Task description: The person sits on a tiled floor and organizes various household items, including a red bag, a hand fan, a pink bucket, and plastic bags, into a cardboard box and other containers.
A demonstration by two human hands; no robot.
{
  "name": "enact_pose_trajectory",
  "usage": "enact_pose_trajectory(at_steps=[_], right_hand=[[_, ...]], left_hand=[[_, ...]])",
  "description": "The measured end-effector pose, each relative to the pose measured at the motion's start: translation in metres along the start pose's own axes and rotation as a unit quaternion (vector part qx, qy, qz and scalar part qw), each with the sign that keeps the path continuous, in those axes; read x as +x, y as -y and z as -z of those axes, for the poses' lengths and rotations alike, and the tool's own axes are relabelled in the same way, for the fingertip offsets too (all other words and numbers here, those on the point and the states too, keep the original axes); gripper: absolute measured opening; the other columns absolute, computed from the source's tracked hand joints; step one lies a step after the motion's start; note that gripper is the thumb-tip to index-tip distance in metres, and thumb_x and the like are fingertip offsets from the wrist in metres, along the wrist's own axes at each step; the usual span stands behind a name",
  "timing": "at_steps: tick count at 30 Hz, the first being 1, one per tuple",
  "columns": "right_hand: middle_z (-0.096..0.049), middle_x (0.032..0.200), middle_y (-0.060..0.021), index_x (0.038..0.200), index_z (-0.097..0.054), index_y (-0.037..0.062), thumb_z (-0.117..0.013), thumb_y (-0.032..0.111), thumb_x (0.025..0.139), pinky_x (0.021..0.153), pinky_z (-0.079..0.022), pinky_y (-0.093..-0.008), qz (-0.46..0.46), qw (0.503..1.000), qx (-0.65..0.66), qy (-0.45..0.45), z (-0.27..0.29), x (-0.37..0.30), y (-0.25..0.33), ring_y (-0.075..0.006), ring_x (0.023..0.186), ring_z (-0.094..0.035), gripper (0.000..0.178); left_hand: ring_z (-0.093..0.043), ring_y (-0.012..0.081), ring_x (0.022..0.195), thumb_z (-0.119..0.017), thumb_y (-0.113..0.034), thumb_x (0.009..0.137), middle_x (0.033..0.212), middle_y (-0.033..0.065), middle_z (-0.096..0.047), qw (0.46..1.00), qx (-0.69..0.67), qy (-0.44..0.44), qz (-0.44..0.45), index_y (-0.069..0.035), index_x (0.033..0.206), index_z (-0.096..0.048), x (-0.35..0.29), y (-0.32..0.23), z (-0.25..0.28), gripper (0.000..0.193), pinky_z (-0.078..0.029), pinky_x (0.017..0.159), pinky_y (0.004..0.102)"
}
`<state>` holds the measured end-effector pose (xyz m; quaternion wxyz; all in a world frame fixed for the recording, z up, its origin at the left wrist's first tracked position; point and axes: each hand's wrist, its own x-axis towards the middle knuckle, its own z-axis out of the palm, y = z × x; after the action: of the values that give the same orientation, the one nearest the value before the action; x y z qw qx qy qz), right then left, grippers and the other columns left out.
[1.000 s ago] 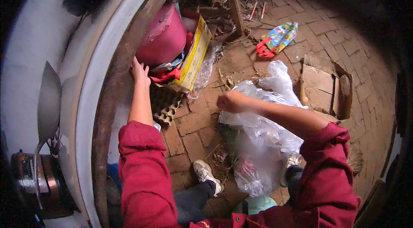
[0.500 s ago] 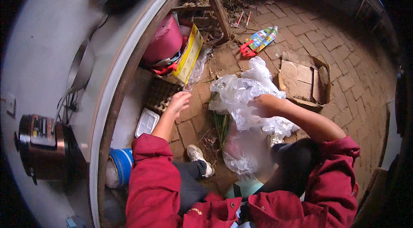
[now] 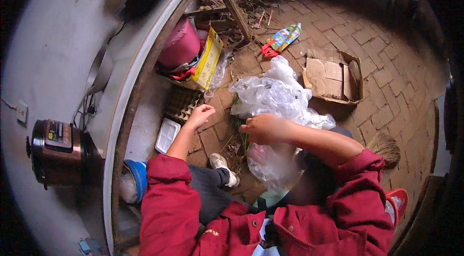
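My right hand (image 3: 265, 129) is closed around the gathered neck of a large clear plastic bag (image 3: 275, 96), which bulges above the hand and hangs below it over the brick floor (image 3: 386, 82). A few green stalks show beside the bag, under the hand. My left hand (image 3: 200, 115) hovers with loosely curled fingers and nothing in it, just right of a grey egg tray (image 3: 182, 103) under the counter. Both my sleeves are red.
A white curved counter (image 3: 121, 77) runs down the left with an electric cooker (image 3: 58, 152) on it. Beneath it lie a pink container (image 3: 181, 46), a yellow box (image 3: 208, 60), a white tray (image 3: 167, 135) and a blue bucket (image 3: 137, 178). An open cardboard box (image 3: 333, 75) and a broom head (image 3: 384, 147) lie to the right.
My left hand has come back from the pink container toward the egg tray. My right hand and the bag have drifted toward the middle as my head tilted.
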<state>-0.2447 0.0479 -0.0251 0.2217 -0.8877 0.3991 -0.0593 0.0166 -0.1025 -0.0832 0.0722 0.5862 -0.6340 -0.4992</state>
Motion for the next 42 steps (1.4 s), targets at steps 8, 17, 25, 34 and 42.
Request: enact_pose_trajectory(at_steps=[8,17,25,34,42], right_hand=[[-0.061,0.087,-0.0144,0.098,-0.056,0.0057,-0.054,0.027,0.082,0.065,-0.051,-0.0426,0.002,1.000,0.013,-0.024,-0.033,-0.023,-0.029,-0.0334,0.081,-0.063,0.027],[-0.058,0.096,-0.0097,0.118,-0.052,0.0085,-0.058,0.028,0.079,0.070,-0.045,-0.0361,-0.076,0.996,0.039,-0.001,0.008,-0.028,-0.029,-0.0262,0.087,-0.056,0.043],[-0.056,0.096,-0.0104,0.116,-0.053,0.0084,-0.053,0.028,0.084,0.072,-0.045,-0.0358,-0.069,0.993,0.082,0.053,0.007,-0.005,-0.046,-0.0267,0.085,-0.056,0.037],[-0.057,0.094,-0.0101,0.120,-0.051,0.0077,-0.053,0.027,0.083,0.071,-0.046,-0.0358,-0.049,0.994,0.087,0.042,0.011,0.014,-0.049,-0.0257,0.084,-0.057,0.042],[-0.057,0.095,-0.0104,0.121,-0.050,0.0064,-0.051,0.028,0.083,0.072,-0.046,-0.0360,-0.045,0.995,0.084,0.037,0.010,0.006,-0.045,-0.0262,0.086,-0.057,0.044]], left_hand=[[-0.057,0.0333,0.089,-0.065,-0.021,0.072,0.095,0.0155,-0.060,0.882,0.337,-0.221,-0.243,-0.004,0.084,-0.061,0.099,0.028,0.047,0.022,-0.047,0.077,0.0411],[-0.055,0.0340,0.101,-0.058,-0.005,0.078,0.122,0.0099,-0.051,0.814,0.426,-0.315,-0.238,-0.009,0.106,-0.058,0.247,0.061,0.114,0.029,-0.047,0.083,0.0427],[-0.060,0.0345,0.090,-0.041,-0.013,0.088,0.104,0.0145,-0.059,0.790,0.542,-0.275,-0.081,-0.007,0.099,-0.061,0.331,0.041,0.128,0.024,-0.048,0.076,0.0436],[-0.059,0.0339,0.076,-0.061,-0.014,0.080,0.083,0.0145,-0.059,0.794,0.444,-0.330,-0.253,-0.005,0.084,-0.065,0.317,0.083,0.168,0.011,-0.048,0.066,0.0416],[-0.061,0.0313,0.088,-0.055,-0.018,0.082,0.094,0.0113,-0.065,0.786,0.571,-0.236,-0.015,-0.004,0.084,-0.068,0.320,0.029,0.123,0.020,-0.049,0.075,0.0417]])
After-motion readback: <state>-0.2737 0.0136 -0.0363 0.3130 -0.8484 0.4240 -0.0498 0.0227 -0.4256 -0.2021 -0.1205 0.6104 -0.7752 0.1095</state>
